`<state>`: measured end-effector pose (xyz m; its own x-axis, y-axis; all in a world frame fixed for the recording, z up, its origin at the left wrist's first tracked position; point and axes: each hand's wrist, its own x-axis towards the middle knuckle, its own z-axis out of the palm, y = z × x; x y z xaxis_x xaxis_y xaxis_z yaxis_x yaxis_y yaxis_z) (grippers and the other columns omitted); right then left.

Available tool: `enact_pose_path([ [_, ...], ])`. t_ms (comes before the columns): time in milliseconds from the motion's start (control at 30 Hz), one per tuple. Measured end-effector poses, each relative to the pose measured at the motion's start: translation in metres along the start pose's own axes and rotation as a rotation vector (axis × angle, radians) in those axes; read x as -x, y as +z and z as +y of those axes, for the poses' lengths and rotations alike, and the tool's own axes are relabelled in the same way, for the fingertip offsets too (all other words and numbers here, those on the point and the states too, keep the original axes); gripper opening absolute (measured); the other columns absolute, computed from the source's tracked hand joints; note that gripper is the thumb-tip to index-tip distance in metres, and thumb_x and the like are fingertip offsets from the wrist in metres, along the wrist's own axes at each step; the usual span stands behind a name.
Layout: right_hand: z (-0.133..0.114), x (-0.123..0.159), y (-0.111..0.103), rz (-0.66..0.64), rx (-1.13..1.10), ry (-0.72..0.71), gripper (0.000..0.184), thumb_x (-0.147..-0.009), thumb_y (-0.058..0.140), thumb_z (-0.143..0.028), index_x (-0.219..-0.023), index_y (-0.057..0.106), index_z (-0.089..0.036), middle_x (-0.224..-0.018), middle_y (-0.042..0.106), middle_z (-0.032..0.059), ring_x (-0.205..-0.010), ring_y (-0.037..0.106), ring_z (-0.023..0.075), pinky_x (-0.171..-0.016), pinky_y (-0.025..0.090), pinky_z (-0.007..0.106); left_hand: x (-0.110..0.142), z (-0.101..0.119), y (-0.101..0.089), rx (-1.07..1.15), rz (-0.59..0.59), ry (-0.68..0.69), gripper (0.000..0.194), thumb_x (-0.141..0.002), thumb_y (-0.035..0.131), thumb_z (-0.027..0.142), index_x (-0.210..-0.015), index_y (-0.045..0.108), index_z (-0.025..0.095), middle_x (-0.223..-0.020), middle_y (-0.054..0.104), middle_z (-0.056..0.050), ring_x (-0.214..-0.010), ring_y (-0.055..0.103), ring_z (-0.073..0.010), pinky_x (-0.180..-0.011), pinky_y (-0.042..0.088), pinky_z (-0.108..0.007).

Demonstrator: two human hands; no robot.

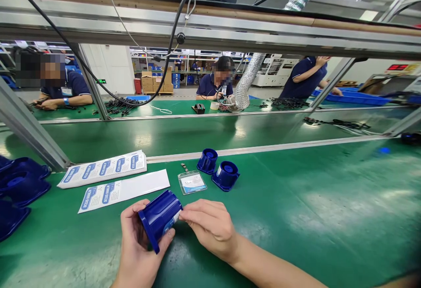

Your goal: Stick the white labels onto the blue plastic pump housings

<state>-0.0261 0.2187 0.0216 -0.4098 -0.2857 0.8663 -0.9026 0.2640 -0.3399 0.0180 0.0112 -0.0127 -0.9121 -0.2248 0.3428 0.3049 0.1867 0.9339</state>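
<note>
My left hand (140, 240) grips a blue plastic housing (161, 213) by its flanged end, holding it tilted above the green bench. On the housing's side is a white and blue label (173, 221). The fingertips of my right hand (210, 226) are pinched together on the label's right end. Beyond my hands lie a label sheet (138, 186) with two labels at its left part and a stack of full label sheets (105, 168). A clear badge holder (192, 182) rests flat beside two more blue housings, one farther (207, 161) and one nearer (226, 175).
Several blue housings (23, 180) crowd the left edge. A metal rail frame (210, 29) with hanging black cables (171, 38) crosses overhead. Past the bench divider, co-workers (215, 80) sit and stand at another green table, near a silver duct (245, 86) and a blue tray (353, 97).
</note>
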Motion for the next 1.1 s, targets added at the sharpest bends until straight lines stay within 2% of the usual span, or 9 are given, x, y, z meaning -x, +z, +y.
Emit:
enact_pose_path([
  [133,0.0017,-0.0024,0.0023,0.038,-0.028,0.054,0.018,-0.092,0.075,-0.003,-0.106,0.075,-0.015,-0.086,0.08,0.0046,-0.072,0.075,0.0147,-0.066,0.059,0.025,-0.0004,-0.0026,0.0002,0.003,0.005,-0.003,0.072,-0.074,0.092,0.027,-0.126,0.042,0.027,-0.131,0.056,-0.008,-0.121,0.067,-0.0179,-0.098,0.062,-0.023],
  [233,0.0029,-0.0032,0.0035,0.063,-0.045,0.014,0.026,-0.09,0.077,-0.001,-0.113,0.076,-0.014,-0.09,0.081,0.0063,-0.075,0.077,0.0154,-0.067,0.06,0.024,-0.0005,-0.0026,0.0012,0.016,0.021,0.01,0.072,-0.072,0.092,0.026,-0.124,0.043,0.027,-0.131,0.055,-0.008,-0.123,0.066,-0.0185,-0.098,0.062,-0.023],
  [300,0.0028,-0.0026,0.0039,0.061,-0.066,0.011,0.024,-0.09,0.077,0.001,-0.108,0.078,-0.014,-0.089,0.081,0.0066,-0.077,0.077,0.0161,-0.069,0.061,0.024,-0.0006,-0.0014,0.0022,0.019,0.035,0.027,0.072,-0.07,0.093,0.025,-0.123,0.044,0.027,-0.13,0.056,-0.009,-0.122,0.066,-0.0196,-0.097,0.062,-0.025],
  [467,-0.0007,-0.0005,0.0032,-0.005,-0.118,0.181,0.014,-0.092,0.074,-0.004,-0.097,0.078,-0.016,-0.085,0.079,0.0048,-0.076,0.076,0.0155,-0.071,0.06,0.024,-0.0012,0.0022,0.0053,-0.021,0.068,0.164,0.063,-0.075,0.089,0.025,-0.12,0.046,0.026,-0.125,0.055,-0.008,-0.118,0.066,-0.0166,-0.094,0.061,-0.021],
  [600,-0.0023,-0.0006,0.0019,-0.031,-0.06,0.167,0.015,-0.094,0.07,-0.002,-0.093,0.075,-0.016,-0.083,0.077,0.0038,-0.074,0.074,0.0154,-0.069,0.058,0.025,-0.0009,0.0018,0.0052,-0.003,0.036,0.077,0.065,-0.075,0.089,0.028,-0.122,0.045,0.027,-0.126,0.056,-0.008,-0.118,0.067,-0.0168,-0.095,0.061,-0.022],
  [667,-0.0018,-0.0006,0.0018,0.014,-0.028,0.092,0.018,-0.092,0.072,0.0,-0.101,0.075,-0.016,-0.086,0.078,0.0041,-0.075,0.075,0.0153,-0.069,0.059,0.025,-0.0005,0.0011,0.0039,0.0,0.011,0.016,0.069,-0.075,0.09,0.03,-0.126,0.043,0.027,-0.129,0.056,-0.008,-0.119,0.067,-0.0176,-0.096,0.062,-0.023],
  [800,-0.0005,-0.0003,0.0011,0.039,0.015,-0.038,0.048,-0.09,0.072,0.006,-0.133,0.068,-0.014,-0.094,0.081,0.0062,-0.079,0.075,0.016,-0.068,0.059,0.027,0.0007,0.001,0.0017,0.008,-0.002,-0.006,0.073,-0.074,0.091,0.03,-0.127,0.041,0.028,-0.133,0.055,-0.009,-0.122,0.066,-0.0194,-0.097,0.063,-0.025],
  [967,-0.0005,-0.0019,-0.002,0.003,0.041,-0.042,0.028,-0.091,0.072,0.003,-0.112,0.074,-0.015,-0.094,0.08,0.0075,-0.077,0.075,0.0166,-0.065,0.059,0.027,0.0016,0.0015,0.0013,0.004,0.012,0.007,0.072,-0.074,0.091,0.03,-0.126,0.041,0.028,-0.132,0.055,-0.009,-0.123,0.066,-0.0187,-0.099,0.062,-0.025],
  [1100,0.0004,-0.005,-0.002,0.021,0.016,0.002,0.02,-0.091,0.075,-0.001,-0.104,0.073,-0.015,-0.088,0.079,0.0054,-0.073,0.074,0.0158,-0.066,0.058,0.027,0.0005,0.0021,0.0028,-0.01,0.016,0.02,0.07,-0.075,0.091,0.03,-0.126,0.042,0.028,-0.131,0.056,-0.008,-0.122,0.066,-0.0173,-0.099,0.061,-0.022],
])
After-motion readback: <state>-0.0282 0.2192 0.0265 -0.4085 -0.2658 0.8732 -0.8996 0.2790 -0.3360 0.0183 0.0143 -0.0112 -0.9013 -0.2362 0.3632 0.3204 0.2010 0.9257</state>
